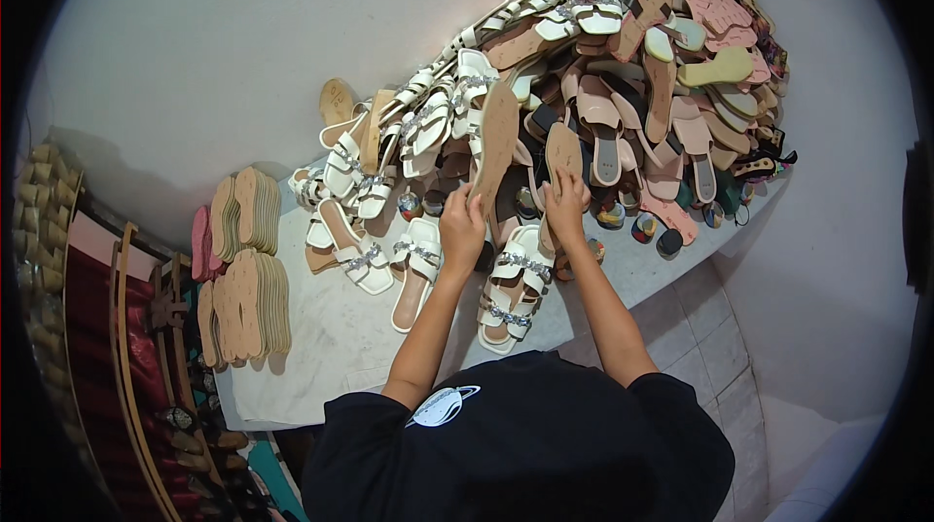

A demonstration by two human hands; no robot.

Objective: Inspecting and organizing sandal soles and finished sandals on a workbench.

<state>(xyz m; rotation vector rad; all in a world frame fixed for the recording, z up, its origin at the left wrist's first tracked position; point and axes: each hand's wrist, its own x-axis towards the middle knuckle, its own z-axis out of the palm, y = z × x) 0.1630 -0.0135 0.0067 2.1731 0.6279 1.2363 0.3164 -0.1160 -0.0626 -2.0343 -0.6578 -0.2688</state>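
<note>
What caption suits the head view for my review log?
Left hand and right hand each grip a tan sole upright at a heaped sandal pile on a white table.

At the foot of the big sandal pile (623,65), the left hand (461,223) grips a tan insole (494,138) standing on end, while the right hand (566,203) holds a second tan insole (563,152) just beside it. White strappy sandals (516,288) lie on the table (331,347) below the pile.
</note>
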